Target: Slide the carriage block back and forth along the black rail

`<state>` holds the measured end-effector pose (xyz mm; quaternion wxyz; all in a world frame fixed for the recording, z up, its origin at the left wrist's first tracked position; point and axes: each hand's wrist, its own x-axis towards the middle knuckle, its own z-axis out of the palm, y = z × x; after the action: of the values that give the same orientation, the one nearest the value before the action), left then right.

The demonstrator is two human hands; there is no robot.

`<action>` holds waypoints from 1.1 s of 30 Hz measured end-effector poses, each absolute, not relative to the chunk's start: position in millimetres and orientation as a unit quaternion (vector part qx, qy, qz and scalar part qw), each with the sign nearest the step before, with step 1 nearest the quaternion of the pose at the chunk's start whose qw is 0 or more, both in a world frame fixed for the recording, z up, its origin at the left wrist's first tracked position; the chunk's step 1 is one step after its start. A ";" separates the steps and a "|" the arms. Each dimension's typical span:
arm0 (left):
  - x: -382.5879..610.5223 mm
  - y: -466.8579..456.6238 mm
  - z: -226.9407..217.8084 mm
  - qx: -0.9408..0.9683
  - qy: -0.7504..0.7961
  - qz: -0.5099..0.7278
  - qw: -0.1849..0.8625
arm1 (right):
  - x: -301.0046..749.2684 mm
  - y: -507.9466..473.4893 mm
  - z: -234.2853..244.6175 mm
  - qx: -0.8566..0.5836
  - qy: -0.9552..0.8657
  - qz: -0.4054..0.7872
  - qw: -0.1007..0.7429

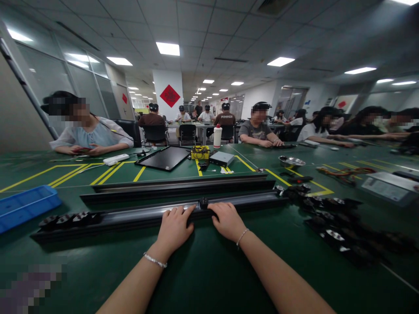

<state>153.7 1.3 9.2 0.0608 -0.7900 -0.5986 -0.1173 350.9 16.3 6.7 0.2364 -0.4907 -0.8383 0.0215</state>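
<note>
A long black metal rail lies across the green table in front of me. My left hand rests on its near edge, fingers curled over the rail. My right hand sits just to the right, fingers bent onto the rail beside a small black part seated in the channel. Both wrists wear thin bracelets. A few small black-and-silver parts sit at the rail's left end.
Two more black rails lie behind. Several black parts are scattered at right. A blue tray is at left; a laptop, yellow box, metal bowl and white bottle stand farther back. People sit around the table.
</note>
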 end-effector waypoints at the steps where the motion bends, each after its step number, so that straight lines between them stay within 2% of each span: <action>1: 153.7 1.3 8.8 -0.790 -0.599 -0.117 0.060 | 351.0 16.4 6.8 -0.491 -0.838 0.021 0.235; 33: 154.2 -0.5 13.4 -0.789 -0.602 -0.112 0.041 | 356.9 23.0 4.2 -0.496 -0.838 -0.005 0.229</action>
<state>154.2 -0.5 13.4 0.0412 -0.7895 -0.6021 -0.1120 356.9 23.0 4.2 0.2290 -0.4955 -0.8379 -0.0054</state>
